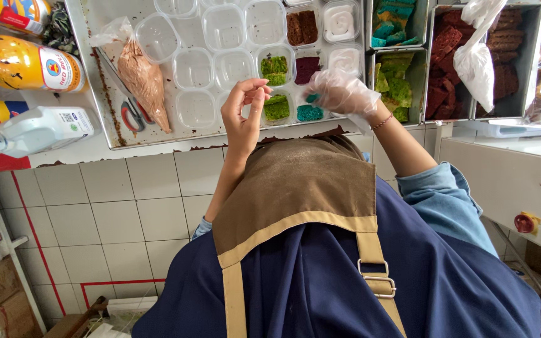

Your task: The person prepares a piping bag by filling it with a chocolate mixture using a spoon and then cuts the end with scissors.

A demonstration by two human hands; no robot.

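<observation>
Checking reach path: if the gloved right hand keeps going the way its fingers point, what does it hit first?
Likely the teal cake piece in its small clear tub; the right hand hovers right beside it, fingers pointing that way. Depth is unclear.

two hands, one piping bag, three orange bottles, one white bottle.

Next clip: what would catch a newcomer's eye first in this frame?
Probably the metal tray at the top, lined with small clear plastic tubs, some holding green cake, dark red cake and white cream. Just in front, the bare left hand pinches its fingertips together, while the right hand in a clear glove sits at a teal cake piece. A filled brown piping bag lies on the tray's left side.
</observation>
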